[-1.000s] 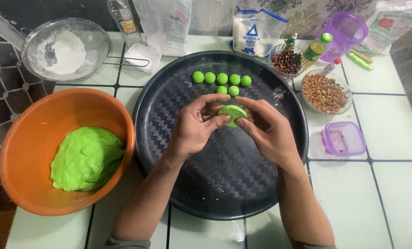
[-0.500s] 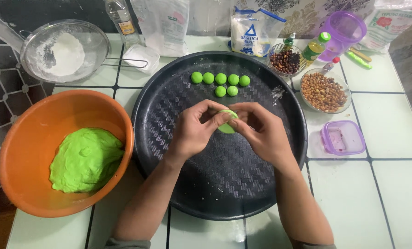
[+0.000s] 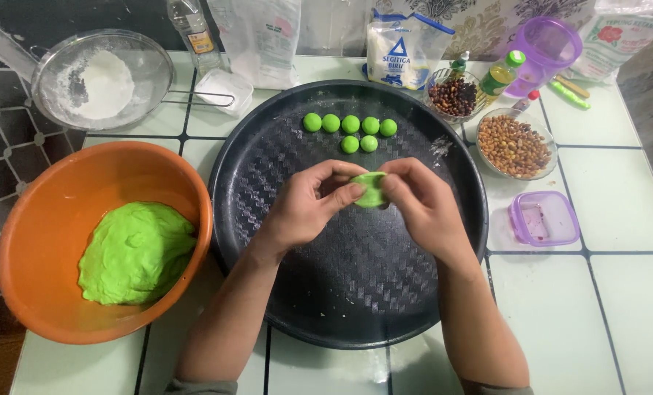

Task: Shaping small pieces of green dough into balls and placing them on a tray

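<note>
1. While held above the black tray (image 3: pixel 282 307), the green dough piece (image 3: pixel 371 189) sits pinched between left hand (image 3: pixel 308 205) and right hand (image 3: pixel 421 205), fingers closed on it.
2. Judged soft, light, slightly sticky; gentle edge holds suit it.
3. Farther off, seven dough balls (image 3: pixel 350 124) rest on the tray.

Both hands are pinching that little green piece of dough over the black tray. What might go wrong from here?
The dough piece is pinched thin between the left hand and right hand, so it might tear. If it slips, it could drop onto the black tray, perhaps knocking the finished green balls. The orange bowl sits near the left forearm and could get bumped.
</note>
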